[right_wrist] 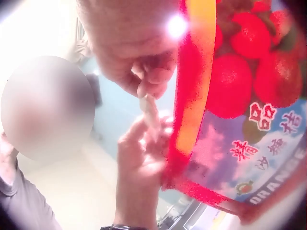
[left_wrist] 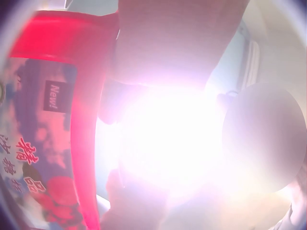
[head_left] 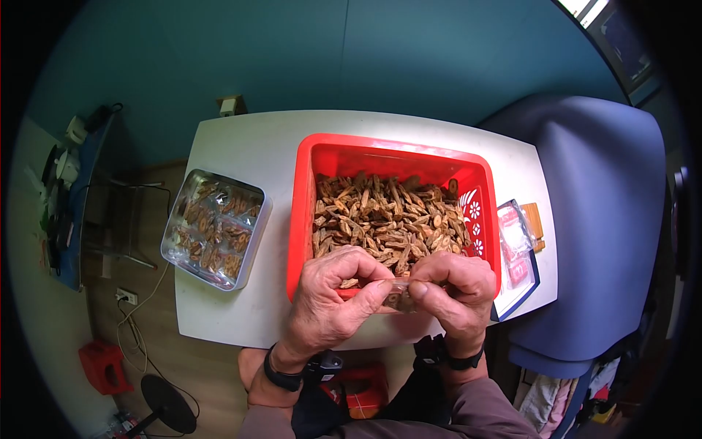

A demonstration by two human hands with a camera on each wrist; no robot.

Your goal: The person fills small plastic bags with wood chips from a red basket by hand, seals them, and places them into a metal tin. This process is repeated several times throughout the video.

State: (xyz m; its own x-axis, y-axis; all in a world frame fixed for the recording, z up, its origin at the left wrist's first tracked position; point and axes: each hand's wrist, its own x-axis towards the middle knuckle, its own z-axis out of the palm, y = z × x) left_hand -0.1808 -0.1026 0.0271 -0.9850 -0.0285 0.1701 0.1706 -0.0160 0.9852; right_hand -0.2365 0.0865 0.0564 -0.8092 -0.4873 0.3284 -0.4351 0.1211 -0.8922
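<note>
Both hands meet over the near rim of a red plastic basket (head_left: 301,219), filled with dried brown root slices (head_left: 395,219). Between them is a small clear plastic bag (head_left: 400,298) with a few brown pieces in it. My left hand (head_left: 333,300) pinches one side of the bag's top edge between thumb and forefinger. The right hand (head_left: 461,293) pinches the other side the same way. In the right wrist view, the fingertips of both hands come together at the pale bag edge (right_wrist: 150,108). Glare washes out most of the left wrist view.
Left of the basket, a metal tin (head_left: 252,256) holds several clear packets of slices. To the right lies a shallow tray (head_left: 523,282) with red-and-clear packets, beside a wooden piece (head_left: 535,225). Everything stands on a white table (head_left: 227,318). A blue-covered chair (head_left: 599,241) adjoins its right side.
</note>
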